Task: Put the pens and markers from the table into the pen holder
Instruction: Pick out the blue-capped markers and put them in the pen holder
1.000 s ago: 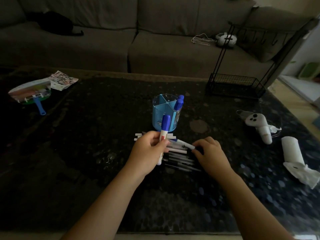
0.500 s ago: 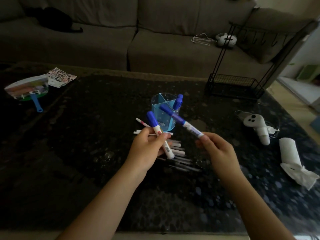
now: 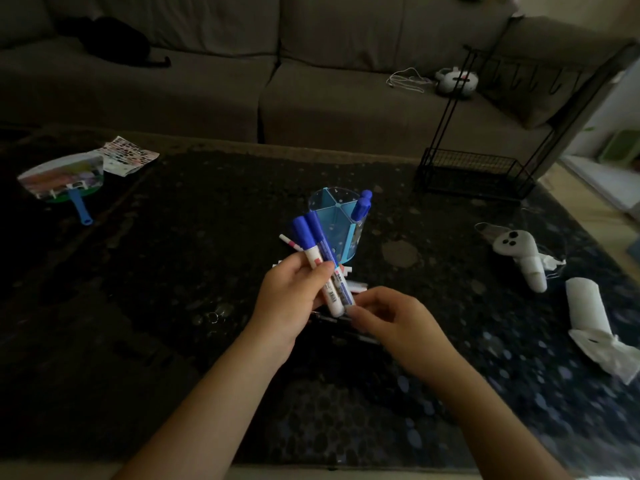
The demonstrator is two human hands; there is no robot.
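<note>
My left hand [image 3: 294, 299] grips two blue-capped white markers [image 3: 317, 252] side by side, caps pointing up and away, plus a thin white pen [image 3: 289, 241] sticking out behind them. My right hand [image 3: 391, 320] is just right of the markers' lower ends, its fingertips touching them. The blue divided pen holder [image 3: 341, 230] stands on the dark table right behind the markers, with two blue-capped markers [image 3: 362, 204] upright in its right compartment. More thin pens [image 3: 356, 287] lie on the table beneath my hands, mostly hidden.
A white controller [image 3: 519, 249] and a roll of paper [image 3: 588, 313] lie to the right. A black wire rack [image 3: 474, 171] stands at the far right edge. A hand fan [image 3: 65, 181] and a printed packet [image 3: 128, 155] lie far left. A grey sofa runs behind.
My right hand brought its blue marker over to the left hand, which now holds both markers together. Both hands stay raised in front of the holder.
</note>
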